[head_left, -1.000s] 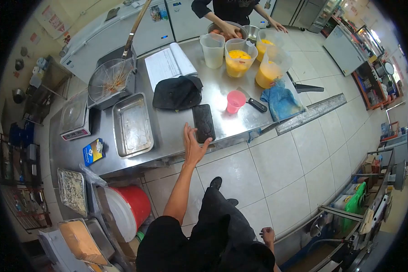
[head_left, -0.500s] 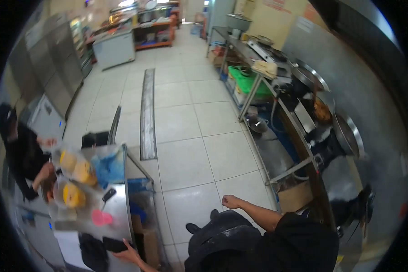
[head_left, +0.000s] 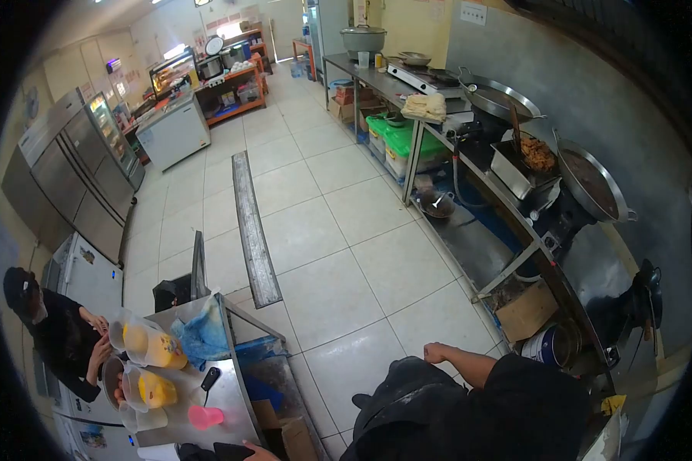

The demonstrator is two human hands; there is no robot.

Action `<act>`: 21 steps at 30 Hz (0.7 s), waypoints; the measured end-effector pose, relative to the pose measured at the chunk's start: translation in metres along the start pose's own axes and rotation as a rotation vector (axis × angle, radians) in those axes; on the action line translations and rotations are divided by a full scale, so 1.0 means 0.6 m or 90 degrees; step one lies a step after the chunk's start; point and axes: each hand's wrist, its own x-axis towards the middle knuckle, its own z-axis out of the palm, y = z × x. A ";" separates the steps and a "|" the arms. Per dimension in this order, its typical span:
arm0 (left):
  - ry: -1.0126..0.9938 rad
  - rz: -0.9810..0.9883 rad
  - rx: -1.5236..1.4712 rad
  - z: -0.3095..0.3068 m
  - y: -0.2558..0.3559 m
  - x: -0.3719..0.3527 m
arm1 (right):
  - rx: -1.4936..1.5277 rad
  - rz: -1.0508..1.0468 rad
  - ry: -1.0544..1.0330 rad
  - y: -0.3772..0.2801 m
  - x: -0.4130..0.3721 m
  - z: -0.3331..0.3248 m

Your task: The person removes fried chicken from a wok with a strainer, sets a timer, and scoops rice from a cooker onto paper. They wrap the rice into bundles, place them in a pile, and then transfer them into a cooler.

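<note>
At the bottom edge, my left hand (head_left: pixel 260 452) is partly cut off by the frame, its fingers at a flat black phone (head_left: pixel 232 452) over the near end of the steel table (head_left: pixel 181 426). A pink cup (head_left: pixel 205 417) stands on the table just beyond it. A small black device with a cord (head_left: pixel 211 378) lies farther up the tabletop. My right hand (head_left: pixel 438 353) is curled into a loose fist in front of my body, above the tiled floor, with nothing visible in it.
Containers with yellow contents (head_left: pixel 155 389) and a blue cloth (head_left: pixel 200 338) are on the table. A co-worker (head_left: pixel 54 330) stands on its far side, hands at a bowl. Along the right wall runs a cooking counter with woks (head_left: pixel 592 180) and a tray of browned food (head_left: pixel 537 155).
My view has tilted up and shifted, so the table and my left hand sit lower in frame. My right hand stays curled. The co-worker's hands have come closer together.
</note>
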 end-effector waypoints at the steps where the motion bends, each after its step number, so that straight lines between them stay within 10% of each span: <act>1: -0.022 0.054 -0.027 -0.017 0.036 -0.024 | 0.022 0.004 0.012 0.000 0.002 -0.005; 6: -0.140 0.328 -0.170 0.016 0.170 -0.185 | 0.058 0.013 0.024 -0.017 0.035 -0.059; 9: -0.520 0.457 -0.468 0.075 0.299 -0.314 | 0.076 0.018 0.024 -0.015 0.090 -0.093; 13: -1.227 0.522 -0.210 0.222 0.420 -0.423 | 0.134 0.052 0.132 -0.006 0.195 -0.165; 16: -1.284 0.540 -0.298 0.389 0.468 -0.463 | 0.197 0.075 0.286 0.031 0.298 -0.240; 18: -1.092 0.264 -0.216 0.503 0.528 -0.473 | 0.294 0.098 0.288 0.121 0.392 -0.389; 20: -0.921 0.564 0.104 0.526 0.644 -0.457 | 0.346 0.101 0.258 0.145 0.422 -0.500; 21: -0.923 0.493 0.098 0.547 0.681 -0.460 | 0.347 0.088 0.257 0.171 0.447 -0.542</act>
